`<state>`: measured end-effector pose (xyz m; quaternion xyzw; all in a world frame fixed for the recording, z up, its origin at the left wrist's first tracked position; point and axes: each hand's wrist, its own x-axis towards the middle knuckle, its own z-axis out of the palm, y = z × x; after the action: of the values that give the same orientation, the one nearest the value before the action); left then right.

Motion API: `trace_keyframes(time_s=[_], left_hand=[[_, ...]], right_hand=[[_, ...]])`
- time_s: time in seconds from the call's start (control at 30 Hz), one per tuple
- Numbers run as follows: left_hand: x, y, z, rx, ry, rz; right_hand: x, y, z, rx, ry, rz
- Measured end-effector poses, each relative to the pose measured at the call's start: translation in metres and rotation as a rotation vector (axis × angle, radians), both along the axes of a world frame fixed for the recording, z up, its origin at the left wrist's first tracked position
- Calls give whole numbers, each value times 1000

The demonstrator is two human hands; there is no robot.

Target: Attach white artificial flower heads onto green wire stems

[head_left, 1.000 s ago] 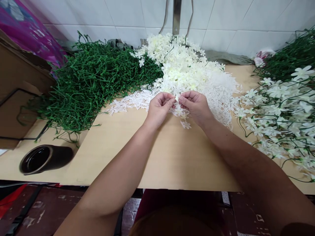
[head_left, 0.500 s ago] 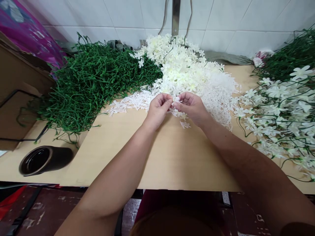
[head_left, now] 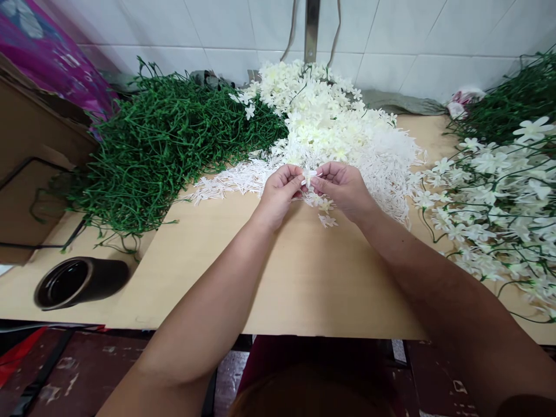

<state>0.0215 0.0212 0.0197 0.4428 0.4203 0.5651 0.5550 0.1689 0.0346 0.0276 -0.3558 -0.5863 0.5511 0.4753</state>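
My left hand and my right hand meet over the middle of the table, each closed in a pinch. Between their fingertips is a small white artificial flower, gripped from both sides; its finer parts are too small to make out. Just behind my hands lies a heap of white artificial flower heads. A pile of thin white stamen-like pieces spreads beside my right hand, and more of these reach out to the left. One loose white flower rests on the table below my fingers.
A big tangle of green plastic stems fills the left. On the right lie assembled white flowers on green stems, with more green stems behind. A dark cup stands at the front left, near a cardboard box. Tiled wall closes the back.
My fingertips have shifted slightly apart, and more of the white flower shows between them. My right hand has moved a little to the right. The piles are unchanged.
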Motion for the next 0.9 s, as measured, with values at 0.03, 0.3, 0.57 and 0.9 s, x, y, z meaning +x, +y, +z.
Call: trace_keyframes(time_s=[0.03,0.3,0.57,0.9], left_hand=[[0,0,0,-6,-11,-5],[-3,0,-2,-27,-47,-113],[2,-1,-3,-46,-12,-56],[-50,24,10,151,535,439]], right_hand=[[0,0,1,1,1,4],[-5,-5,5,-18,33,-12],[-2,-2,1,50,-26,-87],[-9,-6,-5,136,-63,-64]])
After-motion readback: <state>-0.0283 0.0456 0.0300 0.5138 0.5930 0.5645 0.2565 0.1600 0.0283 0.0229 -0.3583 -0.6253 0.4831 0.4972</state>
